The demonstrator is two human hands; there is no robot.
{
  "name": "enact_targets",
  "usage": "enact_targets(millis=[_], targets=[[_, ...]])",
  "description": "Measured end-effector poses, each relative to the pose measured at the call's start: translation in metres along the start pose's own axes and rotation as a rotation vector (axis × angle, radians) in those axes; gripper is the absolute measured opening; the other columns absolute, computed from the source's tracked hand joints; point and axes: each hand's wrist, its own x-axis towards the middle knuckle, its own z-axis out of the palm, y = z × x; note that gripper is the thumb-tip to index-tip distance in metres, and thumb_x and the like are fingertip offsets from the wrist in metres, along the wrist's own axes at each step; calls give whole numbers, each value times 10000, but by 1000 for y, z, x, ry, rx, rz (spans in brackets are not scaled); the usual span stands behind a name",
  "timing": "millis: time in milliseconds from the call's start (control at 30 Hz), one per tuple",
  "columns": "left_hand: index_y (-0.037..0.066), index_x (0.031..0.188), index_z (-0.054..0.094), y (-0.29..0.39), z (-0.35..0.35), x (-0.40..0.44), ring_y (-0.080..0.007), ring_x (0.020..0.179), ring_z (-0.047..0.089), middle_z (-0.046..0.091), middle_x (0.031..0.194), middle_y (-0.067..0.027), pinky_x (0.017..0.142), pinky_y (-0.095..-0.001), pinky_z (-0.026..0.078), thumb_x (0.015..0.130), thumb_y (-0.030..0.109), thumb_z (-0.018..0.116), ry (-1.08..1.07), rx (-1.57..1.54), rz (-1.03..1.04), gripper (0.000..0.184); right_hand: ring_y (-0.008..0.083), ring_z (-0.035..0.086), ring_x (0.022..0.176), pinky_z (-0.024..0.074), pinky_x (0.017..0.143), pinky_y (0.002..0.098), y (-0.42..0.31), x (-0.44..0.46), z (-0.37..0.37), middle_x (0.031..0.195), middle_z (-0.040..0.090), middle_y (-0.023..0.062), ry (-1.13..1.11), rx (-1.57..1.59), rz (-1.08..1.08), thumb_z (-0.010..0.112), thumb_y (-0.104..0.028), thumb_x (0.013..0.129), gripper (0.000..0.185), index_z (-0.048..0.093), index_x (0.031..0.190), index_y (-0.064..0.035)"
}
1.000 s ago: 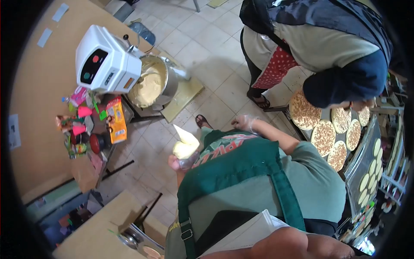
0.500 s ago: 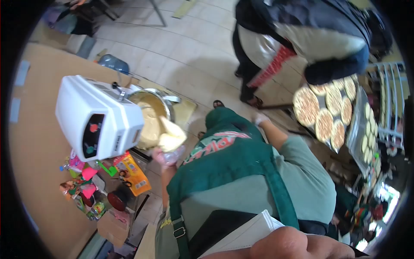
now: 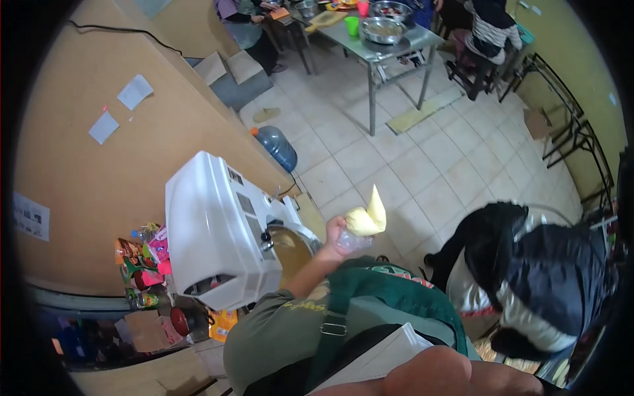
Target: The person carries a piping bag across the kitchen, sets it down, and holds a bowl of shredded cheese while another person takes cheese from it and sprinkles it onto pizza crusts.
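Note:
My left hand (image 3: pixel 340 236) is wrapped round the lower part of a filled piping bag (image 3: pixel 367 220). The bag is pale yellow, and its pointed end sticks up; clear plastic hangs below the fingers. To the left of this hand stands a large white mixer (image 3: pixel 221 231). Its metal bowl, partly hidden behind my forearm, holds a tan batter (image 3: pixel 290 254). My right hand is not in view; the green apron (image 3: pixel 389 290) and my body fill the lower middle.
A bent-over person (image 3: pixel 555 264) is close at the right. A metal table (image 3: pixel 396 49) with bowls stands at the top, people around it. A blue water bottle (image 3: pixel 276 148) lies on the tiled floor. Packets and a dark red bowl (image 3: pixel 179 321) are at the lower left.
The view has swung toward the far table and chairs. My left hand, with the piping bag, has come up and right of the mixer bowl. My right hand has left the view.

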Motion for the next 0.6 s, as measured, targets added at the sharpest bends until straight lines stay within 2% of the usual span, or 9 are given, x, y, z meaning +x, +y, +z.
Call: enact_targets(millis=[133,267,367,433,600], targets=[[-7,991,496,38,9,51,-375,855,499,518,972,-211,745,-463,399,555,227,459,-63,17,-54,496,250,523,923,404,803,322,6,34,-35,959,557,136,41,131,41,473,-174,686,309,560,965,-73],[-10,1001,493,90,14,99,-382,853,498,516,966,-220,746,-455,402,557,224,454,-102,-12,21,502,250,524,919,405,800,321,24,82,-94,956,557,138,115,247,111,470,-173,689,312,555,972,-73],[-30,1010,482,148,3,138,-384,854,497,515,965,-225,749,-454,401,571,229,441,-194,-28,43,512,250,526,917,406,797,321,23,131,-158,955,558,139,180,323,144,468,-171,691,314,552,977,-73],[-56,1021,466,193,2,160,-387,865,494,501,995,-225,767,-460,393,603,239,414,-103,18,84,514,250,526,915,407,796,320,15,166,-210,954,558,140,230,381,165,466,-171,693,315,550,980,-72],[-70,1050,441,307,6,194,-390,895,484,464,1060,-226,824,-462,365,639,242,372,-171,27,110,521,250,528,911,408,792,319,-16,226,-346,951,558,142,326,528,209,462,-168,697,319,545,989,-72]])
